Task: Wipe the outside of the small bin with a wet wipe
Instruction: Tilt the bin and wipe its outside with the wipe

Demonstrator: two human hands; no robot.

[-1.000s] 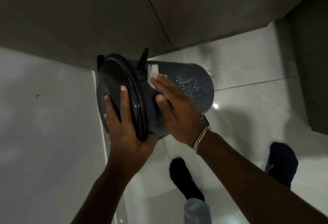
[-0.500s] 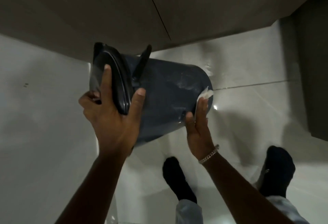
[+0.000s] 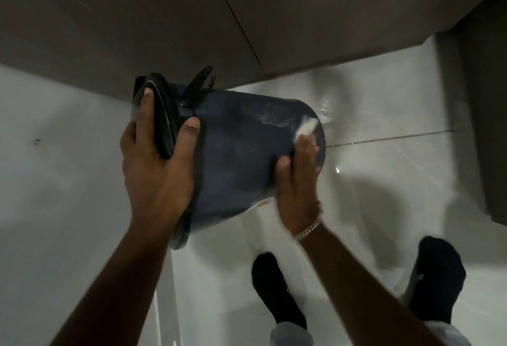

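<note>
The small dark blue bin (image 3: pixel 236 153) is held sideways in the air, its black lid (image 3: pixel 162 115) to the left and its base to the right. My left hand (image 3: pixel 156 170) clamps the lid end, fingers over the lid and thumb on the bin's rim. My right hand (image 3: pixel 299 181) presses a white wet wipe (image 3: pixel 307 127) flat against the bin's wall near the base; only a corner of the wipe shows past my fingertips. Wet streaks shine on the wall beside the wipe. A black handle (image 3: pixel 199 85) sticks up behind the lid.
Glossy white floor tiles (image 3: pixel 384 115) lie below. Brown cabinet fronts (image 3: pixel 164 16) run along the back, and a dark panel (image 3: pixel 488 98) stands at the right. My two feet in black socks (image 3: pixel 274 290) (image 3: pixel 436 277) stand under the bin.
My right hand slid the wipe from beside the lid along the wall to the base end. My left hand shifted from flat on the lid to gripping its edge, and the bin turned more sideways.
</note>
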